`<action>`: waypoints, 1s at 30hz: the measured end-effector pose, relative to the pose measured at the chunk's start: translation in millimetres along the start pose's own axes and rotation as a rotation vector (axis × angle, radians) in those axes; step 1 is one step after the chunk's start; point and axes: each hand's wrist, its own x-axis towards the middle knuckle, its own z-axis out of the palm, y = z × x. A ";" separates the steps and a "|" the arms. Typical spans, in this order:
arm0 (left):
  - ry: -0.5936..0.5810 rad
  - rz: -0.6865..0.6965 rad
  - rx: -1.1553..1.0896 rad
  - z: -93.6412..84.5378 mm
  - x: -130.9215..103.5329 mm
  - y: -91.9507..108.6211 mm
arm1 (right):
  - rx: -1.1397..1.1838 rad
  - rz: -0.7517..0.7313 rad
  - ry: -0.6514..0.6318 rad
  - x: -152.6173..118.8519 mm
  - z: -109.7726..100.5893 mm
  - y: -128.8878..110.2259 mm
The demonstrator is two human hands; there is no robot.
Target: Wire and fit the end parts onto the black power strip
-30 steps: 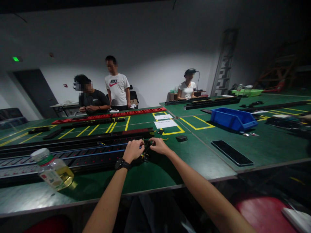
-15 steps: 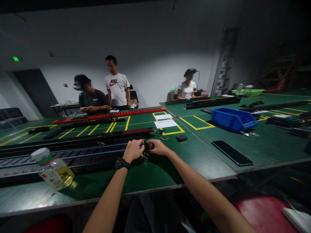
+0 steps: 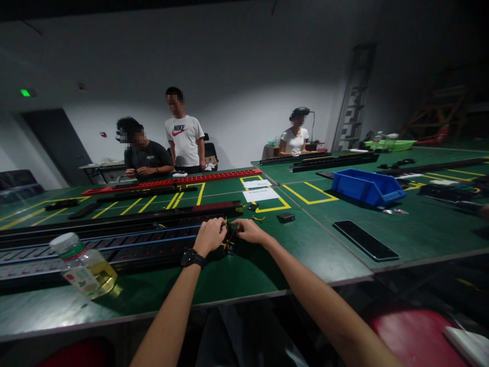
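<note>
A long black slotted bar (image 3: 153, 247) with blue strips and red dots lies along the near side of the table, running off to the left. At its right end is a dark end piece (image 3: 230, 235) with small yellowish bits below it. My left hand (image 3: 210, 236), with a black watch on the wrist, is curled over this end, its fingertips against the end piece. From the right, my right hand (image 3: 251, 232) pinches at the same piece with thumb and forefinger. Fine detail between the fingers is too dark to make out.
A bottle (image 3: 84, 267) of yellow liquid stands before the bar. Rightward are a small black box (image 3: 286, 218), a phone-like black slab (image 3: 364, 240) and a blue bin (image 3: 367, 188). Paper sheets (image 3: 261, 194) and a red rail (image 3: 171, 182) lie farther back. Three people are across the table.
Both hands stay at the bar's end. The right fingers have shifted very slightly around the end piece; otherwise the scene looks the same.
</note>
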 end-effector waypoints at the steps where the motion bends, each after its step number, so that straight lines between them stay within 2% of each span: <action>1: 0.006 -0.006 -0.001 0.7 0.1 -0.5 | -0.008 0.015 0.013 0.8 0.7 0.6; 6: 0.009 -0.027 0.008 4.5 1.2 -3.1 | 0.019 0.053 0.006 4.3 3.4 3.6; 19: -0.002 -0.019 -0.012 3.8 1.0 -4.0 | 0.109 -0.020 -0.047 5.2 8.3 5.9; 30: -0.011 -0.025 -0.022 0.2 0.7 -1.2 | 0.307 0.001 -0.086 4.7 12.3 2.8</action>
